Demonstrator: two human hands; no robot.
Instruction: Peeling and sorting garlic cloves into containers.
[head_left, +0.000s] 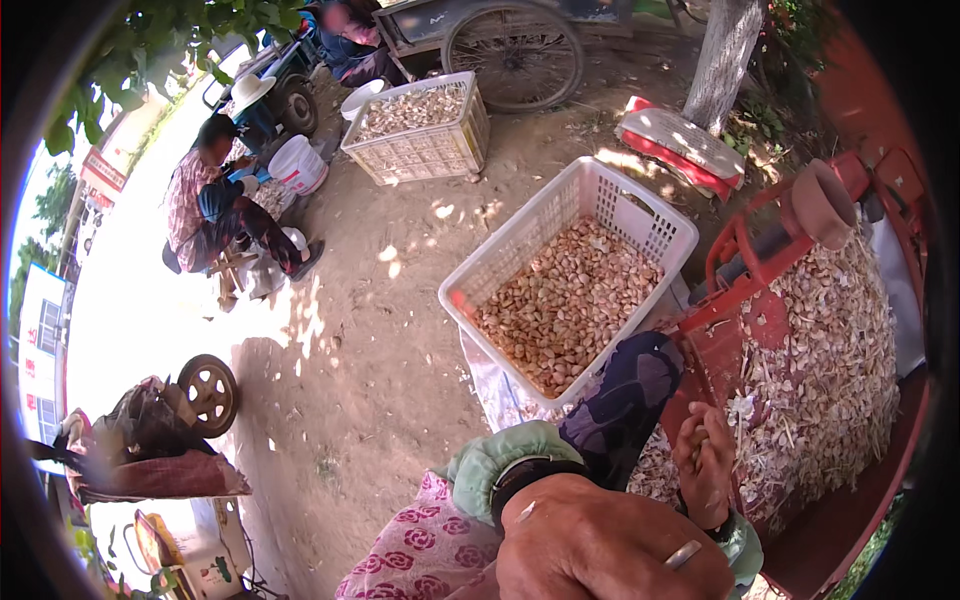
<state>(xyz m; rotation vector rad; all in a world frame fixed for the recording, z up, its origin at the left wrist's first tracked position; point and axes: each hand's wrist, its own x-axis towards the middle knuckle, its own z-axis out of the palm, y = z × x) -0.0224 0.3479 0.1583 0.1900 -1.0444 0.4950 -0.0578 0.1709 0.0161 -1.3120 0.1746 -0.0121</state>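
My left hand (615, 536), with a ring and a dark wristband, is very close to the camera. Its fingers run past the bottom edge, so what it holds is hidden. Farther right, my right hand (705, 457) has its fingers curled over what look like small brownish garlic cloves (699, 436). It is beside a large heap of garlic cloves and dry husks (821, 375) in a red metal cart (832, 544). A white plastic crate (517, 225), partly filled with loose garlic cloves (570, 300), stands beyond my knee (626, 405).
A second crate (420, 154) of garlic stands near a cart wheel (514, 56). A person (217, 199) sits low beside a white bucket (298, 165); another person (352, 45) is at the back. A red-and-white sack (679, 142) lies by a tree trunk (724, 64).
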